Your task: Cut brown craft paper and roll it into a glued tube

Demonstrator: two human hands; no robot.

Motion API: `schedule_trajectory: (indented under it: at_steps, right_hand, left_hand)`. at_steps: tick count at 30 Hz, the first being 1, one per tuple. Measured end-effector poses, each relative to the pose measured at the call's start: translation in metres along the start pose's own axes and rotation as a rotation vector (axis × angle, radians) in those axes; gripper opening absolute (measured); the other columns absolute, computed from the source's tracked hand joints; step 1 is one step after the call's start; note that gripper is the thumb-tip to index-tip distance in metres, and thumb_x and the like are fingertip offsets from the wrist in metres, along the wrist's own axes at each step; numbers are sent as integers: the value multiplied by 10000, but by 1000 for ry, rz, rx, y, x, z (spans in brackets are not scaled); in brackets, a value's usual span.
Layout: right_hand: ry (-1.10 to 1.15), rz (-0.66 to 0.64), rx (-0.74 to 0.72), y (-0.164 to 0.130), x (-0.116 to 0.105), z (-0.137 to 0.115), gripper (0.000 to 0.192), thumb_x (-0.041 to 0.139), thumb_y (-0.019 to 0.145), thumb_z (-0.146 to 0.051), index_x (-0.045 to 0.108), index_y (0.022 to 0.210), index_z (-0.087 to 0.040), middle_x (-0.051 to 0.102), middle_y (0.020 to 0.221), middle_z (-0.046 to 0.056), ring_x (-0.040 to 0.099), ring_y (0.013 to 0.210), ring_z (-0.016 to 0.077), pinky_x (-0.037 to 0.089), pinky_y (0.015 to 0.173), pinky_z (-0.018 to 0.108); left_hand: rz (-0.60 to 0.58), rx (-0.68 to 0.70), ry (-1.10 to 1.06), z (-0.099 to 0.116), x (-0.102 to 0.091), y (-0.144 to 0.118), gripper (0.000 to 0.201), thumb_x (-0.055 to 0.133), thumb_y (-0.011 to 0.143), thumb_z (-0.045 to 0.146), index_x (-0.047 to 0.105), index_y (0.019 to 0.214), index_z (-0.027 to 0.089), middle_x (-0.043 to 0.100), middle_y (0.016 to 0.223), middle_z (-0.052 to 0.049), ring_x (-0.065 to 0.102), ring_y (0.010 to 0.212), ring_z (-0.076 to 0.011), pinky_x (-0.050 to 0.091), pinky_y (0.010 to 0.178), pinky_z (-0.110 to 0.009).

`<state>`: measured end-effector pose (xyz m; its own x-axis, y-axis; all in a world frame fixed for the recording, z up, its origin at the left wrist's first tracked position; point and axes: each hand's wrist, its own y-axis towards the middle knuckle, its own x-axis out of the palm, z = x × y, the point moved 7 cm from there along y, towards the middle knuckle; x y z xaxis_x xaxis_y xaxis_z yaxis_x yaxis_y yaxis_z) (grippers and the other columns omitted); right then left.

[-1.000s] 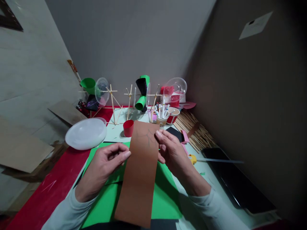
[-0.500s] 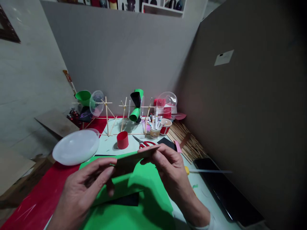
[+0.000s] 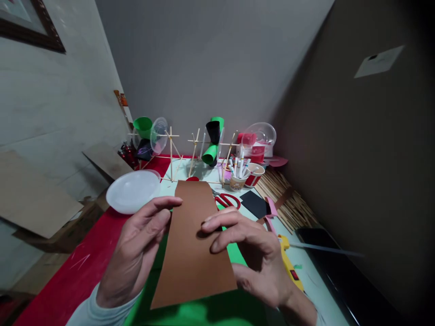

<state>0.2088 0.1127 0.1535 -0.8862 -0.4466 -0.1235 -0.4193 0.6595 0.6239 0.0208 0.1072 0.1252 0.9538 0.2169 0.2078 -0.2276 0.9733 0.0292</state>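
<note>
A rectangular sheet of brown paper is held up in front of me, narrower at its far end. My left hand grips its left edge, index finger on the margin and the thumb close by. Over the right part of the sheet lies my right hand, two fingertips on its face and the thumb at its lower right edge. Beneath is green paper, largely covered by the sheet. Red-handled scissors lie just beyond, partly hidden. Only the top of a red paper roll shows behind the sheet.
A yellow glue gun lies at right, near a black glossy slab. Farther back are a cup of white markers, a bundle of sticks and stick frames with green and black cones. A white plastic lid is at left.
The brown paper has turned from nearly edge-on to showing its broad face. My right hand has shifted onto that face and its right edge. The view has also shifted.
</note>
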Motion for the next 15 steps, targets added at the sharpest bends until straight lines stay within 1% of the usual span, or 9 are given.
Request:
schedule_trajectory:
  at_steps: [3,6,8,11,13,15]
  right_hand:
    - [-18,-34,0,1,4,-2,187,763,847,-231,763,1011,-322,763,1133,45,696,1078,265,501,997,452]
    - [-16,-68,29,1,6,1,164,761,849,-242,766,994,-316,764,1131,49,695,1078,269,494,998,456]
    - [3,-79,36,0,6,4,133,760,855,-265,769,979,-312,770,1114,54,697,1061,275,486,993,467]
    - [85,-56,58,0,6,9,95,752,877,-315,776,969,-309,778,1071,57,701,1006,263,499,950,455]
    - [180,-37,99,-1,7,12,97,730,899,-364,781,958,-307,786,989,61,708,929,250,528,885,436]
    - [250,-11,161,-2,8,16,128,711,910,-400,784,915,-295,787,897,69,712,850,245,557,800,413]
  left_hand:
    - [-46,-34,-202,-5,2,8,348,778,815,342,699,1146,273,733,1014,-21,692,872,-156,549,722,-188]
    - [-23,8,-269,-4,0,13,443,777,817,267,651,1242,294,719,1207,-43,702,996,-186,564,783,-210]
    - [-1,24,-277,-3,-1,15,522,768,823,237,610,1314,317,709,1258,-46,692,1076,-205,566,847,-238]
    - [11,19,-272,-4,-3,18,649,769,820,227,531,1413,341,698,1303,-55,650,1203,-240,542,966,-310]
    - [27,15,-262,-5,-5,21,709,780,807,238,497,1449,340,693,1318,-64,622,1255,-246,509,1023,-331]
    - [44,17,-259,-6,-7,23,776,792,792,248,455,1483,352,681,1342,-67,613,1272,-245,499,1032,-328]
